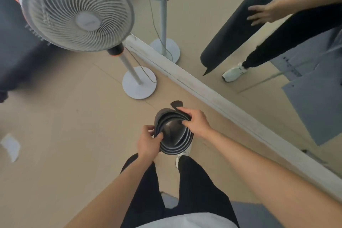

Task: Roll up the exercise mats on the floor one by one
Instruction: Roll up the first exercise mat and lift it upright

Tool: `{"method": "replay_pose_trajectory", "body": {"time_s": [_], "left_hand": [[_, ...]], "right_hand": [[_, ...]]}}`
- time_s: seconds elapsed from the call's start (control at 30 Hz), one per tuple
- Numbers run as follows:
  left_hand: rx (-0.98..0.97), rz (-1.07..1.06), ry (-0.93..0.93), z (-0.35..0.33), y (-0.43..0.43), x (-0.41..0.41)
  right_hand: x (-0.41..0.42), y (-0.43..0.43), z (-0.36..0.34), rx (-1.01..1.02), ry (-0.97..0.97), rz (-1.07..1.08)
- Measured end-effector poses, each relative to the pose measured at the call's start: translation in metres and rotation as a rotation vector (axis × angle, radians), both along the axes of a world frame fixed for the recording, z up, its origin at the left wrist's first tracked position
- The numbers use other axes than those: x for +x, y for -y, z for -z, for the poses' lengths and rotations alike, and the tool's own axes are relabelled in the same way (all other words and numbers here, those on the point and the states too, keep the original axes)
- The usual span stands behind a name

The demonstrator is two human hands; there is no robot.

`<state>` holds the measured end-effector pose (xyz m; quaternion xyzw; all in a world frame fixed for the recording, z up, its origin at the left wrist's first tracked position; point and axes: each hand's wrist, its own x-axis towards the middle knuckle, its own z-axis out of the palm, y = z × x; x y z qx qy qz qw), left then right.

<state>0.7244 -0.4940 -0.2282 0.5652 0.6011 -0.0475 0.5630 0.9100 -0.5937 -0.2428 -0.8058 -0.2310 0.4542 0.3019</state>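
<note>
Left grip [148,141], right grip [196,124] — both pinch mat [182,144].

Rolled mat [174,133] btwn hands; fan [77,9] behind-left, mirror [259,33] right

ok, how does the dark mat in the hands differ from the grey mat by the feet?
Shape: the dark mat is rolled into a loose coil, while the grey mat lies flat.
Pose: the dark mat stands upright, with the left hand and right hand gripping its top rim. The grey mat lies on the floor, untouched.
Colour: near-black versus pale grey.
Both look like exercise mats.
</note>
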Motion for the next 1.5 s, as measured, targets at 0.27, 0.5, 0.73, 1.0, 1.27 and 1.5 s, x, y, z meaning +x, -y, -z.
{"method": "replay_pose_trajectory", "body": {"time_s": [0.27,0.5,0.73,1.0,1.27,1.5], "left_hand": [[-0.028,-0.071,-0.026,0.082,-0.05,0.095],[-0.08,-0.209,0.073,0.13,-0.098,0.139],[0.026,-0.205,0.097,0.165,-0.14,0.183],[0.052,-0.128,0.075,0.172,-0.2,0.217],[-0.19,-0.036,0.018,0.173,-0.202,0.185],[-0.128,-0.07,0.051,0.169,-0.22,0.189]], "right_hand": [[0.105,-0.092,0.067,-0.039,0.059,-0.225],[0.154,-0.161,0.104,-0.008,0.169,-0.351],[0.187,-0.206,0.147,0.014,0.323,-0.278],[0.164,-0.179,0.15,0.152,0.614,0.162],[0.122,-0.16,0.15,-0.007,-0.254,0.631],[0.122,-0.185,0.16,-0.075,0.07,0.608]]}}
